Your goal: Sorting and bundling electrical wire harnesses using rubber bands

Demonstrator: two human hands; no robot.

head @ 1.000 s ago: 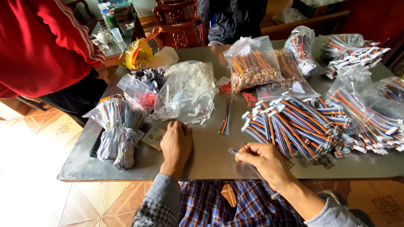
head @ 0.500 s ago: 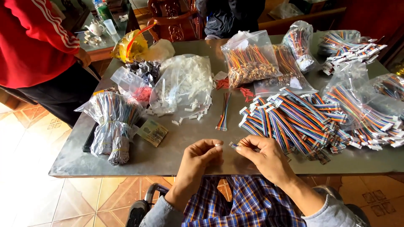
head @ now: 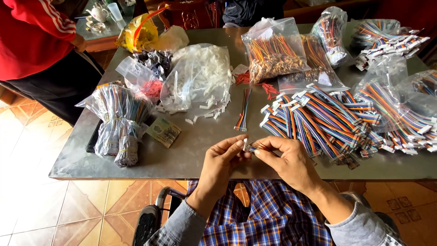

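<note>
At the far left a person in a red top (head: 32,36) stood beside the grey table (head: 191,150). Next along lay a clear bag of striped cable bundles (head: 119,123), then a bag of white plastic connectors (head: 200,79), with a loose strip of coloured wires (head: 243,109) just beyond it. At the near edge the left hand (head: 221,166) pinched a small white connector (head: 245,144) between thumb and fingertips. Touching it, the right hand (head: 289,161) pinched the end of a short multicoloured wire bundle (head: 258,146), the two hands meeting over the table edge. To the right spread a heap of rainbow ribbon cables (head: 318,120).
</note>
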